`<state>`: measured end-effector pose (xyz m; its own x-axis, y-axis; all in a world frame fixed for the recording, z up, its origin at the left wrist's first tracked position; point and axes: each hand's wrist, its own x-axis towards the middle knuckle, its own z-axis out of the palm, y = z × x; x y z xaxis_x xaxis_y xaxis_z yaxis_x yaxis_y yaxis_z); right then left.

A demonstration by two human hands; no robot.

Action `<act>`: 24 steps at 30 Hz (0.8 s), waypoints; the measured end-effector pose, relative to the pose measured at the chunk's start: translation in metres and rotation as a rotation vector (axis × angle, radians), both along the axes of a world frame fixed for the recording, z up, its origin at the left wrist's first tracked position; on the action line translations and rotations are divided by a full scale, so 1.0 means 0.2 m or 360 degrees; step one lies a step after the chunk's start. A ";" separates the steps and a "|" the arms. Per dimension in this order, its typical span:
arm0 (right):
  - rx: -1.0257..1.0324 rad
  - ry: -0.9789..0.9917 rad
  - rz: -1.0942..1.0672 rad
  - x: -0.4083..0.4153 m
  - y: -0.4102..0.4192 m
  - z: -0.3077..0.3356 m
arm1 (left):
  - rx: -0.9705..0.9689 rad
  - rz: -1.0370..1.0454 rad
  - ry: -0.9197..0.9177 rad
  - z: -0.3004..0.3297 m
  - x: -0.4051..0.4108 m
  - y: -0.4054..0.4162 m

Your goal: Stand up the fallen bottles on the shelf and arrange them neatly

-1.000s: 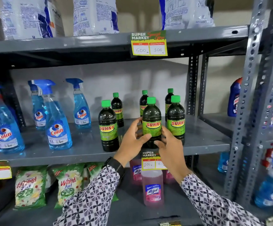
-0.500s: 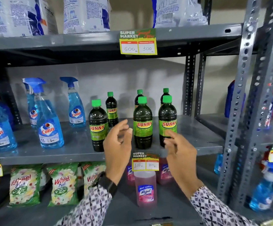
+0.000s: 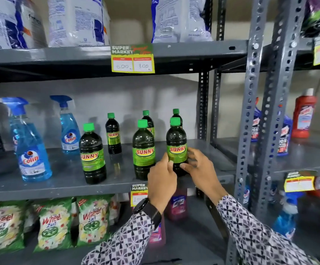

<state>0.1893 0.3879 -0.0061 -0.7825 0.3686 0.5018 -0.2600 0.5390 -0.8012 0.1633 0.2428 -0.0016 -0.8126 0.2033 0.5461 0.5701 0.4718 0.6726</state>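
Observation:
Several dark Sunny bottles with green caps stand upright on the middle grey shelf [image 3: 63, 180]. The front row holds a left bottle [image 3: 93, 153], a middle bottle [image 3: 143, 150] and a right bottle [image 3: 176, 144]. Three smaller-looking ones stand behind, such as the back left bottle [image 3: 113, 133]. My left hand [image 3: 162, 180] and my right hand [image 3: 199, 165] both clasp the lower part of the front right bottle, one on each side. Its base is hidden by my fingers.
Blue Colin spray bottles [image 3: 31, 150] stand left on the same shelf. A perforated steel upright [image 3: 251, 111] rises right of my hands, with more cleaners [image 3: 302, 115] beyond. White bags [image 3: 75, 20] sit above; Wheel packets [image 3: 53, 224] and a pink bottle [image 3: 177, 205] below.
My hands let go of the middle front bottle, pulled back, then moved right and closed on the front right bottle. The camera view shifted right.

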 end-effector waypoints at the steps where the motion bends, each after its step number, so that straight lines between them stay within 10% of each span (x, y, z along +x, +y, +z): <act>1: -0.0006 -0.0016 -0.0003 0.00 0.03 0.01 | 0.0048 -0.0049 -0.0030 0.00 -0.02 0.02; 24: -0.0004 0.0017 -0.0052 0.10 0.14 -0.03 | 0.0254 -0.0505 -0.0237 0.03 -0.06 0.06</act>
